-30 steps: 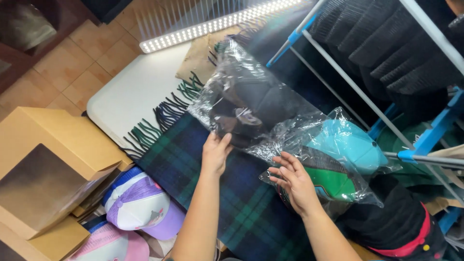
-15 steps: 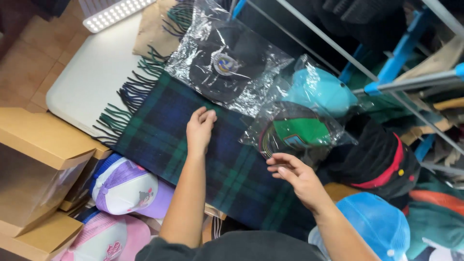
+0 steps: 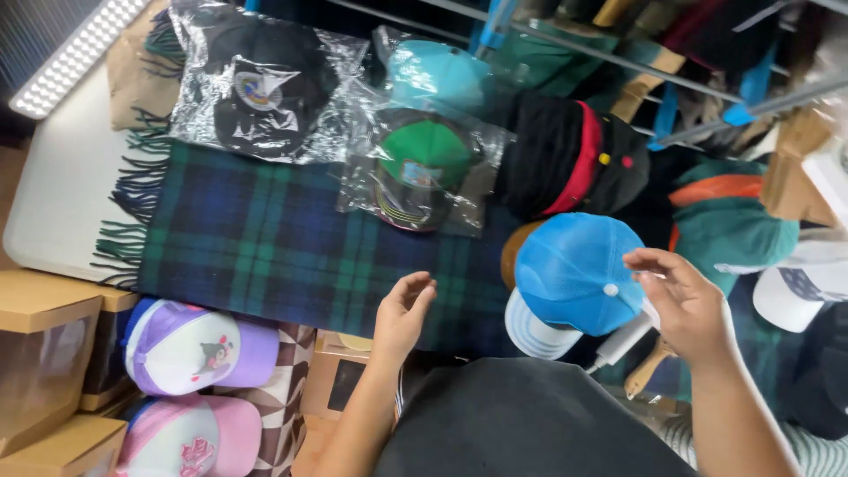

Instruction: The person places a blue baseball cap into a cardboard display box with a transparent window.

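The left hand (image 3: 402,311) is raised on a bare forearm, fingers loosely curled, grip empty. The right hand (image 3: 685,305) is lifted well apart from it, palm turned inward, fingers spread and relaxed, grip closed on nothing

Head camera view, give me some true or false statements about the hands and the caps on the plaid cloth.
1. The right hand grips the bright blue mesh-backed cap. False: its open fingers only hover at the cap's edge.
2. The left hand is empty, above the dark green and blue plaid cloth. True.
3. The green cap lies bare. False: it sits in a clear plastic bag.
4. A purple and white cap sits below the cloth's near edge. True.
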